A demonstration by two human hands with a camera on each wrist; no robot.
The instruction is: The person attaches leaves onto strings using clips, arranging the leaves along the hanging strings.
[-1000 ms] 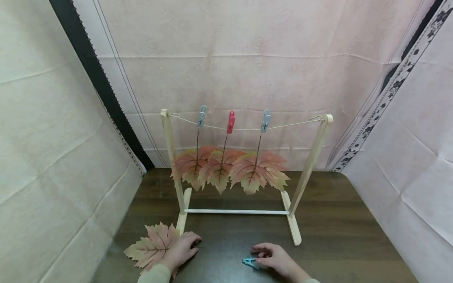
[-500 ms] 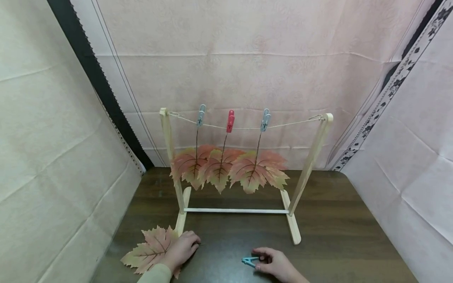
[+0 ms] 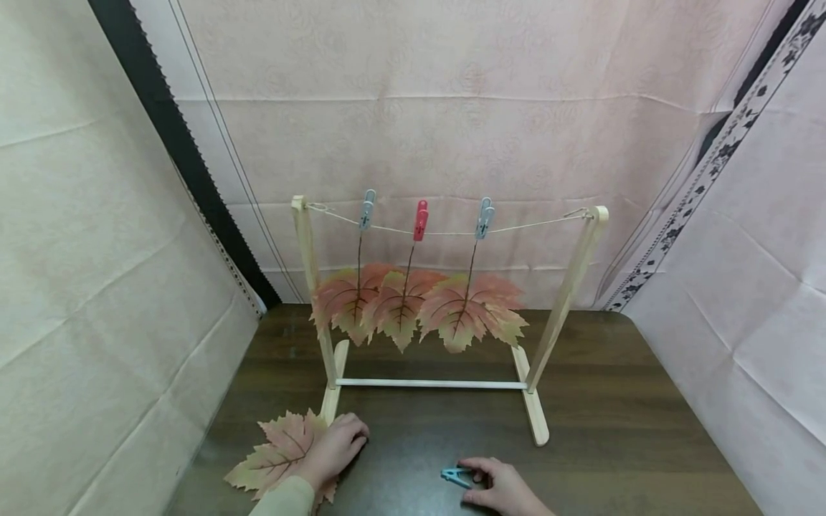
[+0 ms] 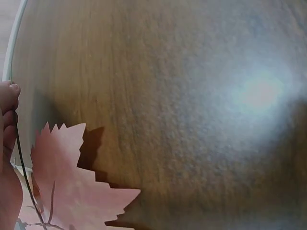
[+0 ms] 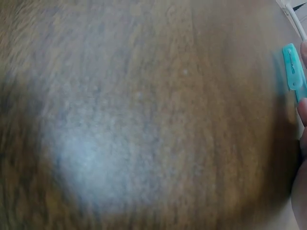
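Note:
My left hand (image 3: 335, 451) pinches the dark stem (image 4: 21, 158) of an artificial maple leaf (image 3: 277, 455) in pink and pale yellow-green. The leaf spreads to the left of the hand and partly beneath the wrist, low over the table. In the left wrist view its toothed pink blade (image 4: 72, 182) casts a shadow on the wood. My right hand (image 3: 503, 491) holds a teal clothespin (image 3: 455, 477) between thumb and fingers, its nose pointing left. The right wrist view shows that clothespin (image 5: 292, 67) at the far right edge, close above the table.
A wooden stand (image 3: 568, 301) carries a string (image 3: 542, 224). Three similar leaves (image 3: 466, 315) hang there by their stems from two blue-grey clothespins (image 3: 484, 218) and a red clothespin (image 3: 420, 221). A white rod (image 3: 432, 384) joins the feet. Pale cloth (image 3: 452, 143) surrounds the brown table (image 3: 619, 416).
My right hand has turned slightly and shifted a little down and left, with the clothespin in its grip. My left hand has barely moved and keeps the leaf's stem.

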